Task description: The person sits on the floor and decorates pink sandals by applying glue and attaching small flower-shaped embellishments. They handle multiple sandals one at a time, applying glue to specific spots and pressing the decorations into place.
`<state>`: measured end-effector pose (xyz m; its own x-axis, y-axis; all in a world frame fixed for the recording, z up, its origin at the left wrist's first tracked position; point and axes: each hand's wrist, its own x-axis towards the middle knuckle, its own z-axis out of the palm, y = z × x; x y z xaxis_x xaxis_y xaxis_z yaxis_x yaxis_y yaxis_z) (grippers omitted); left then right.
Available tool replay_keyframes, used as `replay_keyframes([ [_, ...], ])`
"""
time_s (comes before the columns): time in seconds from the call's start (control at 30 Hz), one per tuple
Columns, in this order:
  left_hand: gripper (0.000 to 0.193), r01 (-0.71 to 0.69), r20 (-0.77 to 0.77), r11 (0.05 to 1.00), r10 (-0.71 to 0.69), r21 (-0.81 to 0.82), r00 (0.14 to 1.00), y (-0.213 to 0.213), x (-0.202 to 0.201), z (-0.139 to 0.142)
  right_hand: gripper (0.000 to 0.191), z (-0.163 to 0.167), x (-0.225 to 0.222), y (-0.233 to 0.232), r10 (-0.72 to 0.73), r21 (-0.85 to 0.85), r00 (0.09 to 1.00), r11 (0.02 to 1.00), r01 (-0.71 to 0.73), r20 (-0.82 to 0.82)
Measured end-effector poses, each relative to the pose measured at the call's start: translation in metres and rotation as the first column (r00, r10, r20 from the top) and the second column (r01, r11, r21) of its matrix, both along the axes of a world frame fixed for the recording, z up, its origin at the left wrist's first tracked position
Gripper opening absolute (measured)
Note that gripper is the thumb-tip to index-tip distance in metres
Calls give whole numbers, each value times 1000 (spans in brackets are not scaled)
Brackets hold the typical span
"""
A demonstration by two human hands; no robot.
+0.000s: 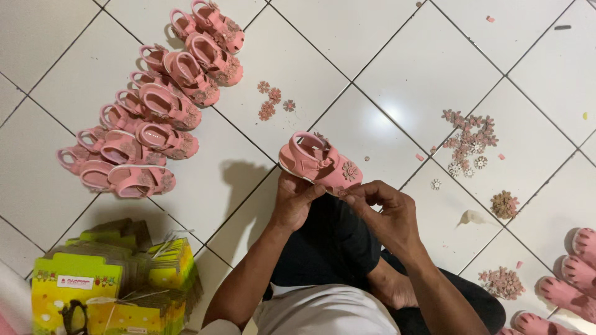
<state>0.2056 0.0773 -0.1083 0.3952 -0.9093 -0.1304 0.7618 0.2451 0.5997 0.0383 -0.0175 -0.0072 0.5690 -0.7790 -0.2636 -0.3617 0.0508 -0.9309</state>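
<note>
A small pink child's sandal (318,162) with a flower ornament on its toe strap is held above the white tiled floor (397,56). My left hand (294,200) grips its near edge from below. My right hand (383,216) pinches the sandal's toe end with thumb and fingertips. Both forearms reach out over my crossed legs in dark trousers (332,245).
A row of several finished pink sandals (155,105) lies at the upper left. Loose flower ornaments lie in small heaps (470,141), (272,100), (505,204), (501,282). More pink sandals (568,273) sit at the right edge. A stack of green-yellow cards (115,279) lies at the lower left.
</note>
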Motion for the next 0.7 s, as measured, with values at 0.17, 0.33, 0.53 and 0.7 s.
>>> replay_keyframes([
  [0.17,66,-20,24,999,21,-34,999,8,2,-2,18,-29,-33,-21,-249,-155,968,958,239,-42],
  [0.33,60,11,27,998,-10,-59,1000,16,8,-6,23,-91,-43,-52,-334,14,938,941,337,-97],
  [0.53,62,-3,19,1000,3,3,1000,9,6,0,21,-79,-40,-34,-283,134,953,954,269,103],
  [0.7,62,-5,74,1000,6,-19,997,6,8,5,13,-37,-32,-19,-240,300,903,945,133,356],
])
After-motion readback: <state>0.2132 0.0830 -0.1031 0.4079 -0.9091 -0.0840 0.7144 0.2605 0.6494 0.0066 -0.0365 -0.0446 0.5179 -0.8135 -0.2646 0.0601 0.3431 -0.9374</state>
